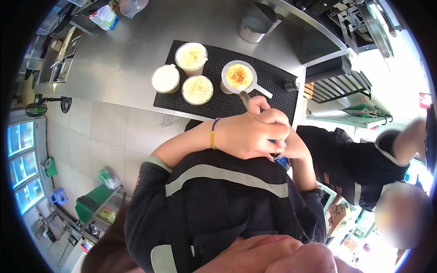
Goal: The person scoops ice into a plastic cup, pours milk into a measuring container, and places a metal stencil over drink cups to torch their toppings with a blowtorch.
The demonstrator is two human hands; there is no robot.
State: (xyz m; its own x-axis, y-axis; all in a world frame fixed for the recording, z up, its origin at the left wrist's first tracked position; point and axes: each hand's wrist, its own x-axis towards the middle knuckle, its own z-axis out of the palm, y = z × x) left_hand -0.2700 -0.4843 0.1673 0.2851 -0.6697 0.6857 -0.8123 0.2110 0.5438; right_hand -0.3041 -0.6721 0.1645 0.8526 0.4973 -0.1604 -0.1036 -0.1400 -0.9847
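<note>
My left hand (250, 136), with a beaded bracelet at the wrist, has its fingers curled round a tool with a dark tube-shaped end, which looks like a blowtorch (244, 96). The tube end is close beside a white ring with a handle (263, 91), set over a cup. Inside the ring shows a pale topping with orange-brown specks (239, 76). My right hand (287, 144) comes in from the right and is mostly hidden behind the left, so its fingers do not show clearly. Blue parts (283, 162) show below the hands.
On the black mat (214, 107) stand three cream-topped cups, the nearest one (197, 90) left of the ring. A small dark container (292, 84) sits at the mat's right end. Behind is a metal jug (252, 32). A co-worker (346, 159) is at the right.
</note>
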